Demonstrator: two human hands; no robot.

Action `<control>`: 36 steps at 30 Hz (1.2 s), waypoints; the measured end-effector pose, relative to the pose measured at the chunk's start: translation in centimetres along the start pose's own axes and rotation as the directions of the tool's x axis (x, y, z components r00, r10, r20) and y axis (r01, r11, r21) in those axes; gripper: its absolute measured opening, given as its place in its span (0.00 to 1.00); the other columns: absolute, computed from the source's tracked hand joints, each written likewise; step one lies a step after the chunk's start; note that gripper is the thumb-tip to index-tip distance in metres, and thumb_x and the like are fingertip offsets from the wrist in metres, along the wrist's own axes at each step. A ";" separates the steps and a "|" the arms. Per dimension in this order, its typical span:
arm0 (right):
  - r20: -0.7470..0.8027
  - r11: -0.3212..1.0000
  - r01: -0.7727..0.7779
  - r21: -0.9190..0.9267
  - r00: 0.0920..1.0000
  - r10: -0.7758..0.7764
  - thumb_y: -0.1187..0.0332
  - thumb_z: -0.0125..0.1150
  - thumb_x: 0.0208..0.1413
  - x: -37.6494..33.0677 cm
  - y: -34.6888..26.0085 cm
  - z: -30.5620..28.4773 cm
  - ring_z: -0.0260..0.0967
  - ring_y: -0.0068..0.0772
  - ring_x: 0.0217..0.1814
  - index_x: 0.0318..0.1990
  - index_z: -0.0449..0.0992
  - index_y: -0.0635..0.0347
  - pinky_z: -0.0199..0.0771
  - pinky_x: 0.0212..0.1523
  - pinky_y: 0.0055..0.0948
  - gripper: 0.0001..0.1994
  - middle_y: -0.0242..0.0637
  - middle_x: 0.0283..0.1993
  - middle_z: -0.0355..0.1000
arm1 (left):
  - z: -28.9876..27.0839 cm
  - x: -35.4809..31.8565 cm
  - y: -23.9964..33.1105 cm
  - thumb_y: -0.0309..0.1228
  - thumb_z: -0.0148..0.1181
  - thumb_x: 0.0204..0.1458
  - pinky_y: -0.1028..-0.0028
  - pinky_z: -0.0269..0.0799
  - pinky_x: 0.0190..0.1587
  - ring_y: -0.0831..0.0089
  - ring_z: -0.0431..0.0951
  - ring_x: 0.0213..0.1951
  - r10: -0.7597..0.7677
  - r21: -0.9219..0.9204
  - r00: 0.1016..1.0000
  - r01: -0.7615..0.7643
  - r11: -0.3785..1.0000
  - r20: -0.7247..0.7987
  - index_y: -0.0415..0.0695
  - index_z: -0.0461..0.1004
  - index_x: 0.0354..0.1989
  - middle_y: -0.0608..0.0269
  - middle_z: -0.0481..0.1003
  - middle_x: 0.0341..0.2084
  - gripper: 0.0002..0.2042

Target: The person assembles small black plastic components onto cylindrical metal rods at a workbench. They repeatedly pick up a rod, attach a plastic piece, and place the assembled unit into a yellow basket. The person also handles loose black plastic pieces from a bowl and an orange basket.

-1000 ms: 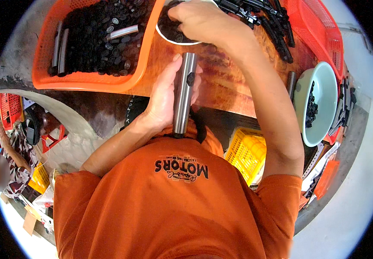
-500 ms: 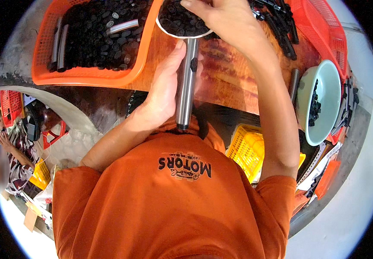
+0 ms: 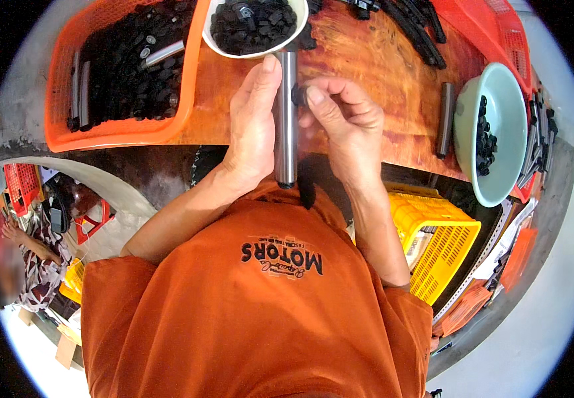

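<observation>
The left hand [image 3: 255,126] is wrapped around a long grey metal tube [image 3: 286,119], fingers curled shut about its middle, thumb stretched up along its left side; the tube stands lengthwise away from the body, its far end just under the rim of a white round bowl [image 3: 215,41] heaped with small black plastic parts, its near end over the table's edge by the chest; the right hand [image 3: 347,129] sits just beside the tube on its right, thumb and forefinger pinched on a small black plastic cap [image 3: 298,95] that touches the tube's side, the other fingers loosely bent; both hands are above a worn reddish-brown wooden table [image 3: 380,73]; an orange plastic mesh basket [image 3: 118,132] full of black parts and a few grey tubes lies to the left; a pale green bowl [image 3: 499,142] holding a few black pieces sits to the right, a second dark tube [image 3: 445,119] lying beside it; a yellow plastic crate [image 3: 443,249] stands below the table edge.
</observation>
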State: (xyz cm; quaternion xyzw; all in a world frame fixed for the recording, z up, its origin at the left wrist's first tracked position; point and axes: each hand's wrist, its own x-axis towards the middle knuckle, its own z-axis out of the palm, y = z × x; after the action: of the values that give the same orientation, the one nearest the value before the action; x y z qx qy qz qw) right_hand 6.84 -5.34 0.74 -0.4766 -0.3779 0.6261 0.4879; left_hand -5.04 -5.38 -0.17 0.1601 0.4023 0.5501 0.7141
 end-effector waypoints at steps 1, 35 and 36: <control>-0.019 1.000 -0.007 -0.007 1.000 0.006 0.72 0.59 0.58 -0.3 0.0 0.0 0.67 0.13 0.24 0.39 0.76 0.63 0.68 0.24 0.15 0.05 0.27 0.25 0.72 | 0.0 -0.2 0.0 0.48 0.42 0.64 0.77 0.69 0.28 0.79 0.69 0.24 0.017 -0.034 0.998 -0.016 0.999 0.053 0.48 0.71 0.40 0.70 0.68 0.24 0.17; 0.251 0.646 0.580 -0.496 0.808 -0.533 0.75 0.54 0.58 -2.8 1.5 -3.2 0.69 0.47 0.47 0.56 0.66 0.76 0.71 0.47 0.33 0.19 0.54 0.47 0.66 | 2.0 0.5 -1.9 0.49 0.38 0.64 0.74 0.73 0.40 0.72 0.75 0.34 -0.029 0.087 0.988 0.016 0.996 0.151 0.41 0.67 0.38 0.55 0.75 0.34 0.21; 0.263 0.674 0.565 -0.476 0.823 -0.504 0.74 0.54 0.59 -2.8 1.4 -3.4 0.69 0.48 0.47 0.57 0.65 0.76 0.71 0.48 0.34 0.20 0.55 0.48 0.66 | 2.0 0.5 -2.0 0.50 0.38 0.64 0.74 0.73 0.40 0.72 0.75 0.34 -0.025 0.075 0.987 0.013 0.997 0.158 0.41 0.67 0.38 0.54 0.75 0.34 0.22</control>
State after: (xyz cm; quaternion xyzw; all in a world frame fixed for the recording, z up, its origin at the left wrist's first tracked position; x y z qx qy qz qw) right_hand 9.97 -8.37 -0.84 -0.4260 -0.6856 0.3501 0.4753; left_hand -2.16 -5.17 -0.47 0.2257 0.3657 0.5136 0.7427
